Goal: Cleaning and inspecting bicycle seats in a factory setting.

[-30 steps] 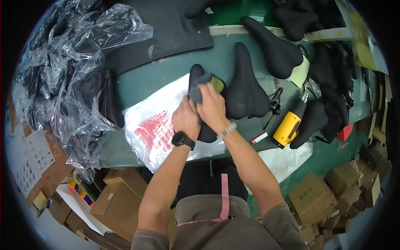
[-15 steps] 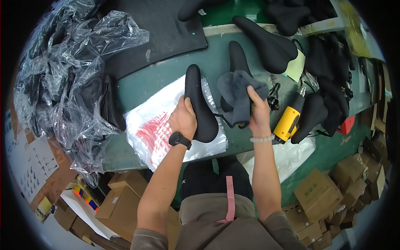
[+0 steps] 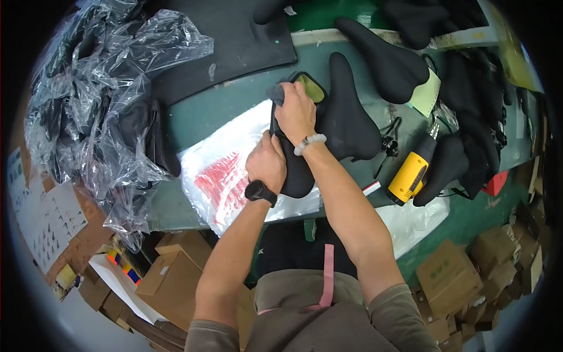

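Observation:
A black bicycle saddle point(image 3: 298, 179) is held over a white plastic bag with red print point(image 3: 220, 188) on the bench. My left hand point(image 3: 267, 161) is closed on the saddle's left side. Over the narrow nose, my right hand point(image 3: 295, 112) grips a dark grey cloth point(image 3: 274, 92), pressed against the saddle; the hand hides most of the nose. Just beyond that hand lies a black-rimmed item with a yellow-green inside point(image 3: 311, 88), partly covered. A second black saddle point(image 3: 347, 117) rests right beside my right forearm.
Another saddle point(image 3: 384, 61) lies farther back, near a pale green paper point(image 3: 425, 94). To the right are a yellow heat gun point(image 3: 409, 176) and more black saddles point(image 3: 443, 167). Clear plastic wrapping point(image 3: 111, 117) heaps up at left. Cardboard boxes point(image 3: 448, 276) stand below the bench.
My right hand has swung left and away from me with the cloth, from above the neighbouring saddle onto the held saddle's nose. That neighbouring saddle is now uncovered. The left hand keeps its hold.

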Motion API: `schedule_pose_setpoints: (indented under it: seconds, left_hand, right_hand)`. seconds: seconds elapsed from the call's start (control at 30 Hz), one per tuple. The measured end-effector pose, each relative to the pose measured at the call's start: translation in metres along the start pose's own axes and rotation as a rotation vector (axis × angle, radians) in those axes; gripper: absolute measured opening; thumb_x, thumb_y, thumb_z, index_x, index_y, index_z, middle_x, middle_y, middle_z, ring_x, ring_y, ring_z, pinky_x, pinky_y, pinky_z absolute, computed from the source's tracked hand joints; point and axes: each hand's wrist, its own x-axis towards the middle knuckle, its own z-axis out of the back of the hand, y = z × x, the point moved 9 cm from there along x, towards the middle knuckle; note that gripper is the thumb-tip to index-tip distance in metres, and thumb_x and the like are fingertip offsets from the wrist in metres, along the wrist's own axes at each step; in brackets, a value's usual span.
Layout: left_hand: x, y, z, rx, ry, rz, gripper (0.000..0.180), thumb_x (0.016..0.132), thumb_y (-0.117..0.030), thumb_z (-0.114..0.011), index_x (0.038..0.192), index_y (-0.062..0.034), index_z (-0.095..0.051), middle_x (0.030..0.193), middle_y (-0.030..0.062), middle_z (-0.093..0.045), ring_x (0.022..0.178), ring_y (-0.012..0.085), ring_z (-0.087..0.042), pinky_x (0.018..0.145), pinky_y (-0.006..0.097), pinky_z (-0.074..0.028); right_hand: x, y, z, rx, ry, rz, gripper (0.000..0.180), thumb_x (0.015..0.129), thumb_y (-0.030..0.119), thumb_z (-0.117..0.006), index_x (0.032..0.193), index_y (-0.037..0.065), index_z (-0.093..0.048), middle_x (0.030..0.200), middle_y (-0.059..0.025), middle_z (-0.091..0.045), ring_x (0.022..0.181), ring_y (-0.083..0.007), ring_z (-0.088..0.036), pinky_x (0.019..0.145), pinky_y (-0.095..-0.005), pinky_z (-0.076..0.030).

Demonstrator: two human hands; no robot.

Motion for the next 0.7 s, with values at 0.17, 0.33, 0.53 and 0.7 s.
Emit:
schedule_pose_setpoints:
  seconds: [0.17, 0.33, 0.53, 0.7]
  left_hand:
    - [-0.007, 0.019, -0.007, -0.053, 0.064, 0.040, 0.028, 0.100, -0.025, -0.048, 0.117, -0.0057, -0.057, 0.083, 0.0205, -0.068, 0.075, 0.0399, -0.066, 0.066, 0.050, -0.052]
    - [-0.001, 0.008, 0.000, -0.022, 0.044, 0.151, 0.021, 0.098, -0.022, -0.051, 0.105, -0.0038, -0.059, 0.086, 0.0173, -0.066, 0.076, 0.0377, -0.066, 0.066, 0.050, -0.052]
    - [-0.008, 0.019, -0.010, -0.052, 0.025, 0.123, 0.024, 0.097, -0.020, -0.052, 0.112, -0.0032, -0.060, 0.088, 0.0169, -0.068, 0.076, 0.0364, -0.067, 0.067, 0.047, -0.054]
    - [-0.005, 0.009, -0.004, -0.044, -0.062, 0.162, 0.029, 0.100, -0.023, -0.048, 0.118, -0.0034, -0.061, 0.083, 0.0208, -0.069, 0.071, 0.0402, -0.066, 0.063, 0.049, -0.052]
  right_hand:
    - [-0.082, 0.003, -0.007, 0.088, 0.165, 0.001, 0.040, 0.075, 0.004, -0.069, 0.114, 0.004, -0.058, 0.109, -0.0209, -0.057, 0.091, -0.0443, -0.062, 0.077, -0.0525, -0.051]
    - [-0.002, -0.007, -0.014, 0.023, 0.085, -0.002, 0.040, 0.074, 0.005, -0.073, 0.111, 0.003, -0.059, 0.111, -0.0218, -0.058, 0.091, -0.0455, -0.062, 0.078, -0.0536, -0.051]
    - [-0.068, 0.005, -0.007, 0.158, 0.255, 0.043, 0.032, 0.079, 0.005, -0.070, 0.110, 0.002, -0.061, 0.105, -0.0228, -0.062, 0.098, -0.0460, -0.061, 0.083, -0.0515, -0.051]
    - [-0.023, -0.002, -0.009, 0.020, 0.109, -0.018, 0.038, 0.078, 0.006, -0.070, 0.115, 0.000, -0.060, 0.110, -0.0224, -0.062, 0.095, -0.0454, -0.061, 0.083, -0.0495, -0.051]
